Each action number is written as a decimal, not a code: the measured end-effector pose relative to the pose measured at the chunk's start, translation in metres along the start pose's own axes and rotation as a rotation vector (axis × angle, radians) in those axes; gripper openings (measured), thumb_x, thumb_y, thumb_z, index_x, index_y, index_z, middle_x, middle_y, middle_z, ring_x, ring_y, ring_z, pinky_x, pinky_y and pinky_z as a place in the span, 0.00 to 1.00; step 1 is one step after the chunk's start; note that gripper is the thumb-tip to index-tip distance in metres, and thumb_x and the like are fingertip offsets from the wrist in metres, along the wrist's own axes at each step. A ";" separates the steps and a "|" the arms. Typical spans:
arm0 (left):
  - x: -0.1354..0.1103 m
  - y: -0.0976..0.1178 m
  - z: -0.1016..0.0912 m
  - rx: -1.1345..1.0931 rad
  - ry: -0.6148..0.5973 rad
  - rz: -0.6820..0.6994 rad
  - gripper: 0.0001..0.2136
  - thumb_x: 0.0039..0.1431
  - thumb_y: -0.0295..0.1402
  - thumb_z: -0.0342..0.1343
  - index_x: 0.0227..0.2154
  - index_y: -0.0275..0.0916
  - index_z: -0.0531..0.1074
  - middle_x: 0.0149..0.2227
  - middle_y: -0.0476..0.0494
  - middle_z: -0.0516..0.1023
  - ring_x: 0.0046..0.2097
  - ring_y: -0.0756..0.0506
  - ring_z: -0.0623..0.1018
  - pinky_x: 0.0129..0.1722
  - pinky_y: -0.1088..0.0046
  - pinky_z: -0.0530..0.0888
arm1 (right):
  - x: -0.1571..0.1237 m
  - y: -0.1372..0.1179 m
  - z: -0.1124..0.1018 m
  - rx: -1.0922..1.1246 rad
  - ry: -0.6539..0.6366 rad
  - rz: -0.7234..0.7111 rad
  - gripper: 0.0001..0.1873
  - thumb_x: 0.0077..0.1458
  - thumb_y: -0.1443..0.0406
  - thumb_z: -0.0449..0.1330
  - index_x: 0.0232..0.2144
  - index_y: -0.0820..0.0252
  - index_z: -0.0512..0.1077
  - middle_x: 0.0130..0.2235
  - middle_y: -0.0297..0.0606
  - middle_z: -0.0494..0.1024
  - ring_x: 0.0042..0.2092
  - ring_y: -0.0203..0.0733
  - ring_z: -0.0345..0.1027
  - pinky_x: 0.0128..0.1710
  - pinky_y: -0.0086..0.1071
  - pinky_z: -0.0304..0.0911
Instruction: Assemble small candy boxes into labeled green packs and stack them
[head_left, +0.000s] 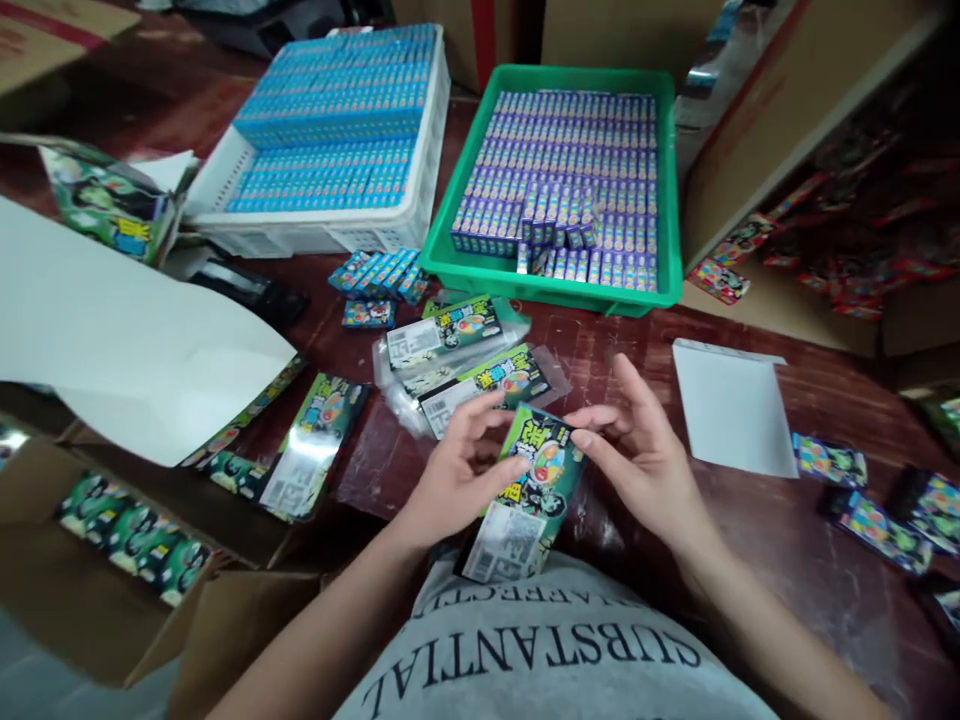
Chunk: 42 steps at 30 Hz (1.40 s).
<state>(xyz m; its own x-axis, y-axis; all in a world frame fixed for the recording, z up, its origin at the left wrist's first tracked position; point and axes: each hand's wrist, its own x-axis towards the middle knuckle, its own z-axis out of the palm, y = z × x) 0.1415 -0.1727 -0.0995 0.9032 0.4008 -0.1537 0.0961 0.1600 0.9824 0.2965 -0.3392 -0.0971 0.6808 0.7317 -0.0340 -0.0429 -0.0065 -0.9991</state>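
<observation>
A green and black printed packet (551, 490) with a barcode label on its lower part is held tilted in front of my shirt. My left hand (457, 480) grips its left edge, the thumb lying across the printed face. At the top right corner, my right hand (649, 465) pinches the packet between thumb and index finger, with another finger raised. Just beyond the hands, similar packets (510, 375) lie overlapping in clear plastic sleeves on the dark red table (615, 335).
A white crate (315, 235) of blue boxes and a green crate (555, 290) of purple boxes stand behind. Small blue boxes (379, 275) lie between. An open carton (45, 520) holds green packs at left; a white open box (735, 410) and purple packs (877, 525) sit at right.
</observation>
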 end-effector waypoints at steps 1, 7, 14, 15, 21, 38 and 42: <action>0.006 0.003 0.000 0.012 -0.024 0.022 0.25 0.60 0.31 0.64 0.58 0.48 0.64 0.54 0.43 0.75 0.47 0.46 0.79 0.46 0.67 0.76 | 0.001 0.000 -0.001 -0.003 -0.036 -0.001 0.43 0.63 0.65 0.63 0.71 0.37 0.46 0.44 0.33 0.81 0.46 0.40 0.75 0.50 0.40 0.72; 0.032 0.018 -0.005 0.109 -0.116 0.020 0.08 0.60 0.30 0.61 0.41 0.42 0.70 0.34 0.52 0.72 0.34 0.52 0.71 0.34 0.74 0.69 | 0.014 -0.018 -0.018 -0.081 -0.157 0.036 0.36 0.61 0.63 0.66 0.67 0.36 0.59 0.47 0.33 0.79 0.48 0.39 0.73 0.51 0.38 0.71; 0.037 0.025 -0.002 0.172 -0.114 0.029 0.06 0.60 0.31 0.60 0.37 0.39 0.69 0.30 0.54 0.66 0.30 0.53 0.64 0.29 0.76 0.63 | 0.031 -0.035 -0.011 -0.175 -0.221 0.090 0.05 0.59 0.58 0.67 0.36 0.51 0.79 0.48 0.36 0.78 0.54 0.43 0.70 0.59 0.41 0.63; 0.038 0.024 -0.003 0.170 -0.118 0.029 0.06 0.60 0.32 0.60 0.37 0.39 0.69 0.30 0.55 0.66 0.30 0.53 0.64 0.29 0.76 0.63 | 0.032 -0.033 -0.008 -0.186 -0.230 0.097 0.06 0.58 0.58 0.68 0.35 0.52 0.79 0.47 0.36 0.78 0.53 0.43 0.71 0.58 0.42 0.64; 0.037 0.022 -0.007 0.182 -0.123 0.001 0.07 0.62 0.35 0.59 0.40 0.41 0.69 0.32 0.52 0.69 0.32 0.51 0.68 0.31 0.74 0.67 | 0.033 -0.018 0.000 -0.436 -0.133 -0.082 0.12 0.58 0.58 0.67 0.44 0.51 0.75 0.47 0.39 0.76 0.52 0.47 0.70 0.54 0.45 0.66; -0.032 0.028 -0.228 0.856 0.482 0.014 0.27 0.65 0.41 0.54 0.65 0.36 0.66 0.54 0.35 0.75 0.55 0.37 0.75 0.61 0.54 0.69 | 0.088 0.032 0.036 -1.144 -0.500 -0.260 0.57 0.52 0.42 0.65 0.73 0.55 0.45 0.73 0.53 0.52 0.71 0.72 0.45 0.64 0.70 0.49; -0.017 0.027 -0.219 1.226 0.463 0.123 0.24 0.65 0.39 0.54 0.62 0.38 0.69 0.60 0.31 0.71 0.61 0.31 0.69 0.64 0.46 0.62 | 0.101 0.041 0.027 -1.165 -0.628 -0.270 0.68 0.44 0.45 0.72 0.74 0.52 0.35 0.75 0.49 0.45 0.74 0.68 0.36 0.69 0.69 0.32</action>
<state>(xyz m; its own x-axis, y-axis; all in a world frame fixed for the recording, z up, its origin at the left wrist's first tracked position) 0.0371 0.0225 -0.0935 0.7309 0.6629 0.1622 0.5598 -0.7183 0.4131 0.3436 -0.2472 -0.1403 0.1091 0.9856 -0.1294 0.8918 -0.1545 -0.4251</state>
